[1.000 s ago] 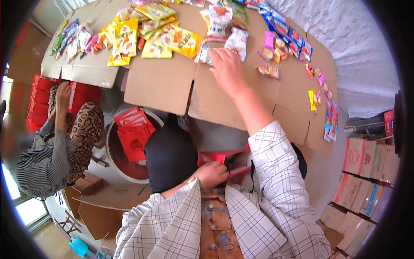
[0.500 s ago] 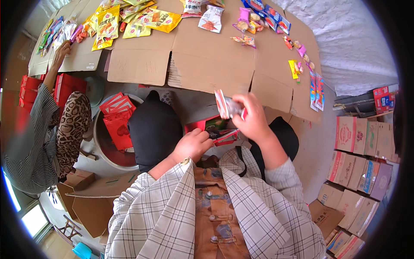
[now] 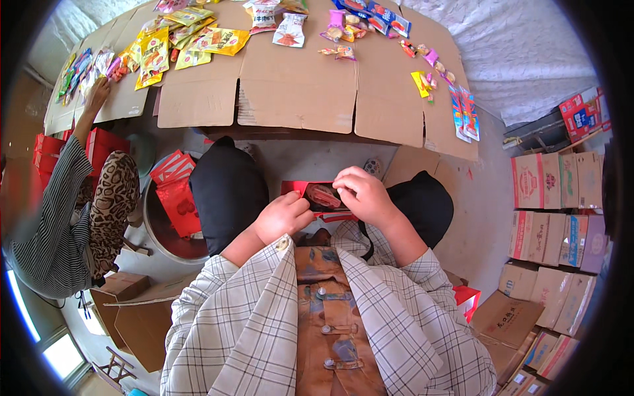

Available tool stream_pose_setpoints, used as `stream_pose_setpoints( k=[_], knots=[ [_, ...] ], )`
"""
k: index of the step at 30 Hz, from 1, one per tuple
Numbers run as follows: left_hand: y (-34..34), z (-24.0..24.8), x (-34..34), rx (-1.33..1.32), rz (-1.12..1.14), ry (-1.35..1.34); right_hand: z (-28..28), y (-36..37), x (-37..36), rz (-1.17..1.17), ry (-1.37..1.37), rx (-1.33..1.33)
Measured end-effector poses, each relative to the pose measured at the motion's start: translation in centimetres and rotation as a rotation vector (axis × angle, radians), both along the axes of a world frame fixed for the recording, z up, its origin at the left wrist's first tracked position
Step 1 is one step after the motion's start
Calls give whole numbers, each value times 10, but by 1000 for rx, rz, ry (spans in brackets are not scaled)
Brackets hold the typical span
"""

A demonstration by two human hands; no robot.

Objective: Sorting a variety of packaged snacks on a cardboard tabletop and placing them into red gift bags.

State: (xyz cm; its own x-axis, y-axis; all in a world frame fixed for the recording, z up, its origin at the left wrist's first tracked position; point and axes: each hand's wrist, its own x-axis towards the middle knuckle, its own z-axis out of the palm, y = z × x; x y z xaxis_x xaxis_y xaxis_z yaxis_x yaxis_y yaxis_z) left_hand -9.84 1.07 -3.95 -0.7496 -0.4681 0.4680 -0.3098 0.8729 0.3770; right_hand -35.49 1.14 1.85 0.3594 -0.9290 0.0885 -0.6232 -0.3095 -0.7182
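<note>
An open red box (image 3: 295, 187) sits between my knees, its opening facing up. Inside it lies a packet with reddish and pale stripes (image 3: 323, 196); other contents beneath are dark and hard to make out. My left hand (image 3: 284, 216) grips the box's left side, its fingers closed on the red edge. On the opposite side, my right hand (image 3: 363, 195) has its fingers curled over the right rim, beside the packet. Part of the box is hidden under both hands.
Ahead, a cardboard-covered table (image 3: 297, 99) carries yellow snack bags (image 3: 155, 56), blue packets (image 3: 389, 18) and small sweets. A metal basin (image 3: 155, 228) with red packets (image 3: 178, 195) stands left. A person (image 3: 59, 204) reaches over the table at far left. Cartons (image 3: 528, 181) are stacked right.
My right hand has come down with the striped packet, which now lies in the red box. Its fingers have moved to the box's right rim. My left hand stays on the box.
</note>
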Motion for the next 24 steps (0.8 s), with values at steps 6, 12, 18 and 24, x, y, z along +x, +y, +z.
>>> stream_pose_setpoints(
  k=[6, 12, 18, 24],
  knots=[
    [3, 0, 2, -21, -79, -79, -4, 22, 6, 6, 1, -73],
    [1, 2, 1, -51, -68, -47, -11, 35, 0, -29, 165, 144],
    [1, -4, 4, -65, -113, -71, -42, 7, 4, 211, 69, 674],
    [2, -4, 7, -39, -84, -42, -72, -6, 26, 338, -6, 844]
  ],
)
